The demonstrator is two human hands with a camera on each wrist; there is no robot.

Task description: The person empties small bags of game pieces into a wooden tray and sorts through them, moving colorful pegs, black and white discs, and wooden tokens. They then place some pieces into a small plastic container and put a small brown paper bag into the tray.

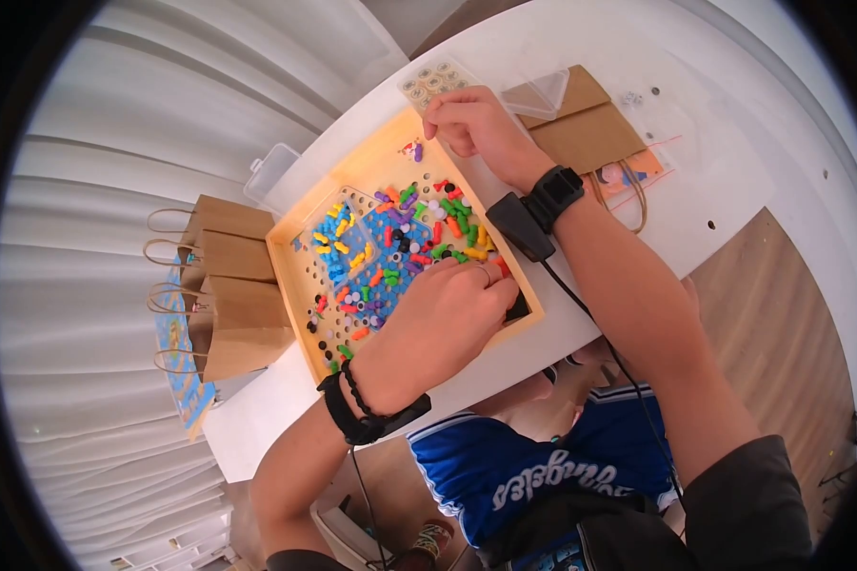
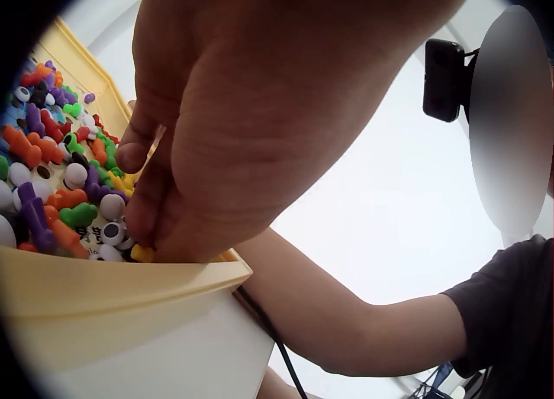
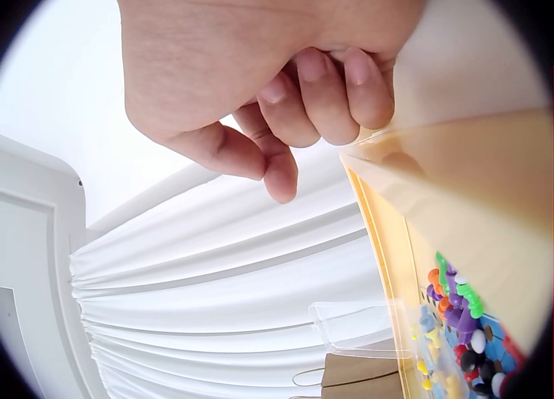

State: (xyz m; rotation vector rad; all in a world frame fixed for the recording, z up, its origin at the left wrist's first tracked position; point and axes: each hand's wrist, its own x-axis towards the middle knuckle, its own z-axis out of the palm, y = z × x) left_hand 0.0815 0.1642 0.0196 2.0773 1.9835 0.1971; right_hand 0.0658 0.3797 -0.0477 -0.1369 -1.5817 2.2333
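My left hand point(image 1: 448, 319) reaches down into the near corner of a shallow wooden tray point(image 1: 528, 309), its fingers bent among small plastic pieces. In the left wrist view a yellow piece point(image 2: 143, 254) shows right at the fingertips; I cannot tell whether they pinch it. Over the tray's far corner is my right hand point(image 1: 476, 128), with loosely curled fingers and nothing visible in them. Close beside it, a small white, red and purple figure point(image 1: 411, 150) sits on the tray floor. Green, orange, red, purple, black and white pieces crowd the tray around a blue patch point(image 1: 381, 238).
A clear box point(image 1: 352, 228) of yellow and blue pieces stands inside the tray. Brown paper bags point(image 1: 243, 247) are left of it, and another bag point(image 1: 586, 124) lies to the right. Round tokens point(image 1: 433, 81) sit beyond the tray. A black cable point(image 1: 581, 300) hangs from the right wrist.
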